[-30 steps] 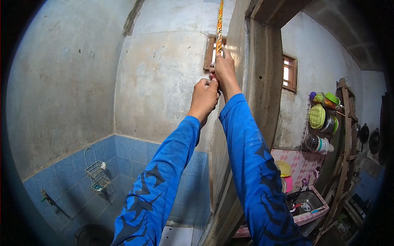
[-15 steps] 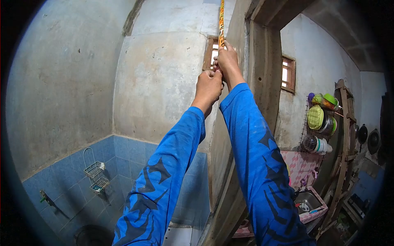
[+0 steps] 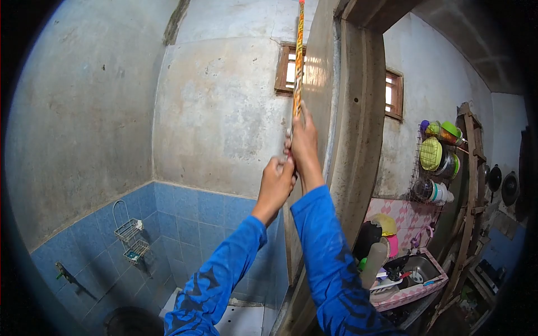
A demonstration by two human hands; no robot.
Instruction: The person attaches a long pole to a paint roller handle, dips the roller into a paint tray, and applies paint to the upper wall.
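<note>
A long thin pole (image 3: 298,61) with an orange, yellow and black pattern stands nearly upright before me, like a broom handle. Its upper end runs out of the top of the head view, so whatever it carries there is hidden. My right hand (image 3: 304,144) is wrapped round it, a finger or two lying up along the shaft. Just below, my left hand (image 3: 274,183) closes in a fist on the lower end of the same pole. Blue patterned sleeves cover both forearms.
A wooden door frame (image 3: 358,117) rises close at the right of my hands. Behind them are a small window (image 3: 288,70) and a blue-tiled wall (image 3: 190,210) with a wire caddy (image 3: 129,229). Beyond the frame are a sink (image 3: 420,274), a wire rack (image 3: 417,168) and a wooden ladder (image 3: 468,207).
Both hands have come down together with the pole, which now shows more of its length above them. The sink and dishes at the right have come into fuller view.
</note>
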